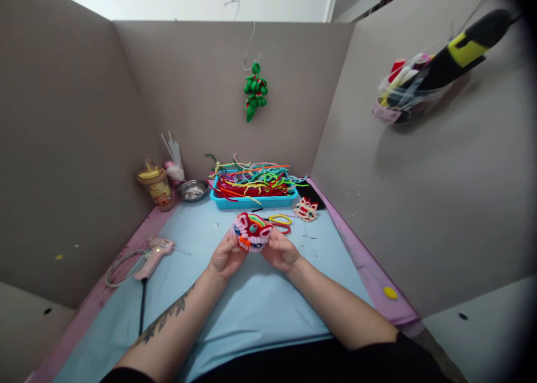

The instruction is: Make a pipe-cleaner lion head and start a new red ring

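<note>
Between my two hands is a small figure shaped like an animal head [253, 233], made of fuzzy pipe cleaners in pink, red, orange and rainbow stripes. My left hand [227, 255] grips its left side with the fingers closed. On the right side, my right hand [282, 250] holds it the same way. The figure is raised above the light blue cloth [251, 293]. Just behind it lie scissors with yellow and red handles [281, 222], partly covered by the figure and my right hand. A similar cream and red pipe-cleaner head [306, 209] rests farther right.
A blue tray [254, 203] heaped with coloured pipe cleaners stands at the back. Left of it are a metal bowl [192, 190] and a lidded cup [158, 190]. A pink glue gun [154, 257] with its cable lies at left. Grey partitions enclose three sides.
</note>
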`<state>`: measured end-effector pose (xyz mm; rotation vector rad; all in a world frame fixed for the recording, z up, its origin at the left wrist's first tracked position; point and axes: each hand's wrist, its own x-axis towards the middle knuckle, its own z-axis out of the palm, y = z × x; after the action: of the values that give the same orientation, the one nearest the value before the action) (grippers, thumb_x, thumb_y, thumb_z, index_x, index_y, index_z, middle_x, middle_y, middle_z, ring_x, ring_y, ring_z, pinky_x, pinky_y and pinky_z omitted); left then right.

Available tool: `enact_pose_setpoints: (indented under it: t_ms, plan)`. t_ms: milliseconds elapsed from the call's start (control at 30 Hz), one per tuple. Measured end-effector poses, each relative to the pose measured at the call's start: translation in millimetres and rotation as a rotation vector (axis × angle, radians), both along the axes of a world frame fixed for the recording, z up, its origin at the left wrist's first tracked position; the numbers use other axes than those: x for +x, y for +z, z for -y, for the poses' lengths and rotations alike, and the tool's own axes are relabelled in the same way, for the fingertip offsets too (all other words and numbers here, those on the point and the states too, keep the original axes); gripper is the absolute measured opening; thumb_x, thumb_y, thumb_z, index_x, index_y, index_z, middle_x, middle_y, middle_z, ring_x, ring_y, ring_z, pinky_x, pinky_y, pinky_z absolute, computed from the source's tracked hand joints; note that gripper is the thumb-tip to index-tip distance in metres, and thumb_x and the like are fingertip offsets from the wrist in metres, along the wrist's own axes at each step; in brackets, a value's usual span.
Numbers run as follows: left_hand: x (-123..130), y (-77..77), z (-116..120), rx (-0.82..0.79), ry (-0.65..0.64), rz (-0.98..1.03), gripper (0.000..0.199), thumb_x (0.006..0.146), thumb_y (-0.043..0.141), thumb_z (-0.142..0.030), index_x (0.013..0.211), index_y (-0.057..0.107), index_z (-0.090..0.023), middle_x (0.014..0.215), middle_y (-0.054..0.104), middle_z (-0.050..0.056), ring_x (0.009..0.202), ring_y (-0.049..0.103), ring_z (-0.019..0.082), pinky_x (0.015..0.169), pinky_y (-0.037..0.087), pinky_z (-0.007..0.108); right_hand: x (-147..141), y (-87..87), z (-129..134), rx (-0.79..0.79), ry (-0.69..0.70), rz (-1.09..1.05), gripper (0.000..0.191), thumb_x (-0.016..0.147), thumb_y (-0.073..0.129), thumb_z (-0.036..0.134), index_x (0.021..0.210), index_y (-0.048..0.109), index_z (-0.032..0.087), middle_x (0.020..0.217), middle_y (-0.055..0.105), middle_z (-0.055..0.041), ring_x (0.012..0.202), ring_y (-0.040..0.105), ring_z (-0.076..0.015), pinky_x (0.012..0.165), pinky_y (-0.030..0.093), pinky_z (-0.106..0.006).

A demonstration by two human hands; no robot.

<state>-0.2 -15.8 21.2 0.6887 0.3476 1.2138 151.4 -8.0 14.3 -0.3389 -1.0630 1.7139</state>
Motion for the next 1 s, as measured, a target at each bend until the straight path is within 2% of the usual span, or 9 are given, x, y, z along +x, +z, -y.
enact_pose_setpoints:
  t_ms: [400, 633, 1000]
  plan:
    - [5.2, -4.7, -3.0, 0.037, 0.012, -0.015, 0.055, 0.071, 0.073, -0.026, 0.121, 0.052, -0.021, 0.120, 0.062, 0.008, 0.109, 0.058, 0.023, 0.096, 0.041, 0.035, -8.6, 6.3, 0.9, -0.070, -0.089, -0.058, 0.052, 0.061, 0.077, 0.034, 0.107, 0.056, 0.023, 0.108, 0.066, -0.0071, 0.103, 0.060, -0.0275, 0.081, 0.051, -0.041]
    - [6.4, -0.7, -1.2, 0.016, 0.012, -0.029, 0.052, 0.069, 0.074, -0.027, 0.117, 0.055, -0.019, 0.108, 0.066, 0.008, 0.107, 0.059, 0.024, 0.097, 0.041, 0.037, -9.1, 6.2, 0.4, -0.084, -0.073, -0.065, 0.052, 0.061, 0.076, 0.029, 0.109, 0.057, 0.023, 0.108, 0.067, -0.0069, 0.098, 0.062, -0.0265, 0.082, 0.051, -0.040]
    - [6.2, 0.0, -1.0, 0.022, 0.003, -0.013, 0.060, 0.068, 0.075, -0.024, 0.123, 0.051, -0.022, 0.111, 0.066, 0.006, 0.108, 0.059, 0.024, 0.098, 0.041, 0.037, -8.4, 2.0, -1.4, -0.073, -0.069, -0.065, 0.048, 0.063, 0.076, 0.029, 0.107, 0.059, 0.022, 0.105, 0.068, -0.0066, 0.097, 0.063, -0.0256, 0.087, 0.049, -0.041]
